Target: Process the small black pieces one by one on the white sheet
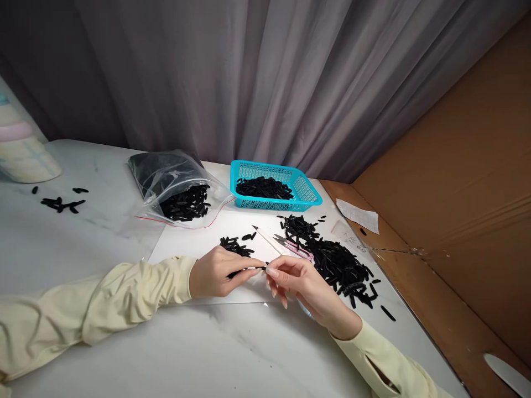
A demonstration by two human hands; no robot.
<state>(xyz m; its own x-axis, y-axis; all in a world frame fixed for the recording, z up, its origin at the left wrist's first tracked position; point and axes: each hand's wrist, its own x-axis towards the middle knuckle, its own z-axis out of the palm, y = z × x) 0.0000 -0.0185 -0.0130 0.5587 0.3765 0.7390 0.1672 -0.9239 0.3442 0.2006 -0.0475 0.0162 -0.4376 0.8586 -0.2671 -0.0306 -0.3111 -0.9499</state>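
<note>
Sideways, the black piece (264, 268) points lengthwise toward the right hand (297, 281).

The pieces (340, 266) look matt and velvety, the basket (271, 205) smooth plastic, the bag (173, 179) glossy, crinkled film. The curtain (207, 77) is cloth with a faint sheen, the sleeves (128, 296) creased cloth, the table (186, 354) smooth and glossy.

The scene is viewed by one head-worn camera, faced forward and down over the white marble-patterned table (174, 342). The left hand (218, 271) and right hand (301, 284) are seen near, around mid-frame; the grey curtain (199, 72) is framed farther off, above, and the brown cardboard panel (456, 166) at right.
</note>
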